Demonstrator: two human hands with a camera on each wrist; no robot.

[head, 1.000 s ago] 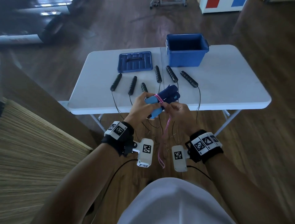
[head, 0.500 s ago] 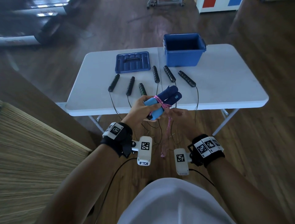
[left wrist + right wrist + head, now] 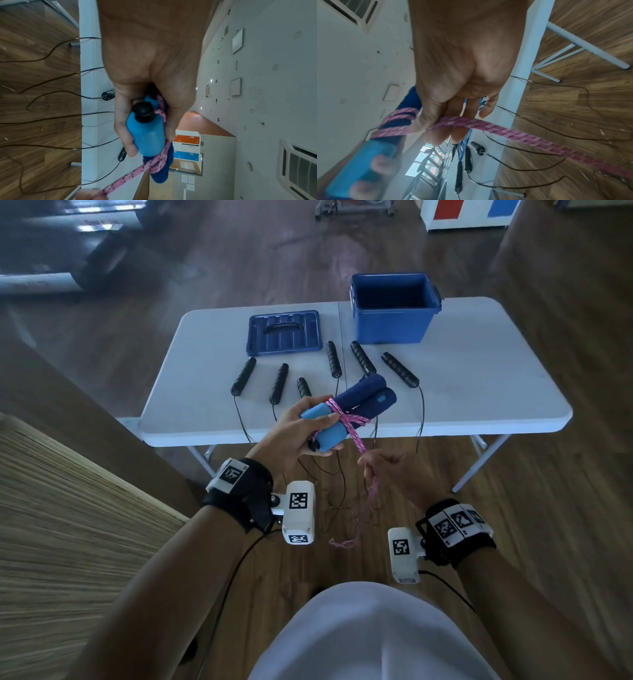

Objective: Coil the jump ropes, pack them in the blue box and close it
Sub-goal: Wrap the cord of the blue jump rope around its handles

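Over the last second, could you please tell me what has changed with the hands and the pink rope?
The right hand has dropped down and away from the blue handles, drawing the pink rope taut below the wraps. The left hand keeps its grip on the handles. The blue box, lid and black jump ropes are unchanged.

My left hand (image 3: 368,180) and the light-blue handle (image 3: 361,169) blur in the right wrist view; my fingers (image 3: 318,419) hide where the pink rope (image 3: 352,428) meets it.

No readable text anywhere; the wrist bands (image 3: 236,474) carry only coded markers.
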